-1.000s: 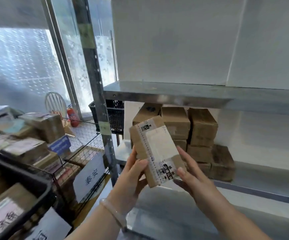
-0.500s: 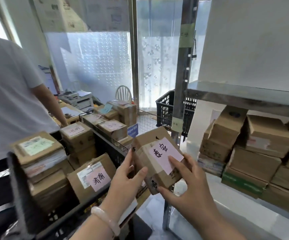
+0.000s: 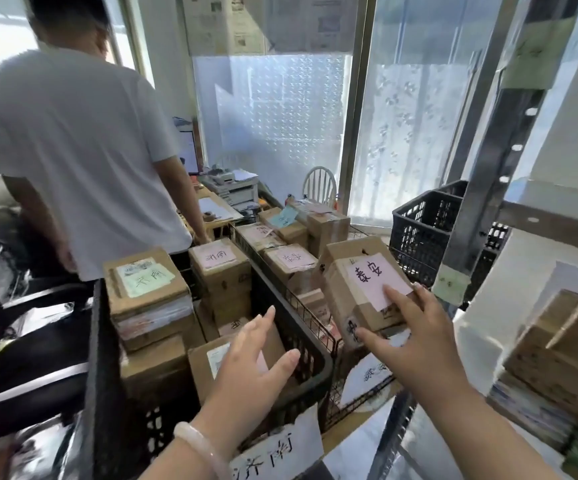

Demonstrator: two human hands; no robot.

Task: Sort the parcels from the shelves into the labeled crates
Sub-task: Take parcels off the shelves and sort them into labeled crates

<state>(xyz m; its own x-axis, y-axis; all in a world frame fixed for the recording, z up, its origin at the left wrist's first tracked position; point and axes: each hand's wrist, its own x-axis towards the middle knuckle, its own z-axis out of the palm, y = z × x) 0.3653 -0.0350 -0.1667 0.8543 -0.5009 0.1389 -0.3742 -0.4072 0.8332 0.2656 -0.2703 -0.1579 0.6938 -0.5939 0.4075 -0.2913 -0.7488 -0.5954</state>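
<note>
— what's the grip doing?

— the right hand (image 3: 415, 344) has the parcel (image 3: 346, 299) on its own, thumb at the near end and fingers laid on the pink label (image 3: 370, 278), so it's clamped on the box. half a second ago both hands were on it. the left hand (image 3: 249, 368) has let go since, and now hangs over the black crate (image 3: 308, 372) with fingers spread apart, holding nothing.

— and where's the parcel?

— in the air, well off the shelf (image 3: 554, 230). it's above the near end of the wire crate (image 3: 318, 323), just right of the black one. a second ago it was held up in front of the shelf with the printed slip showing. now the handwritten pink face is on top.

— meaning what?

— i'd say the reading's over and the crate's been picked. the writing looks like a match for the labelled box (image 3: 292, 261) already lying in the wire crate. it may match the white sign (image 3: 372, 374) on the crate's front too, though the hand hides half of that. my guess is what's left is to lower it in and let go.

— which way does it lie?

— the long axis runs away from the person, near end low by the thumb and far end tipped up toward the back of the wire crate. the broad labelled face is up, with the writing upright to the wearer.
</note>
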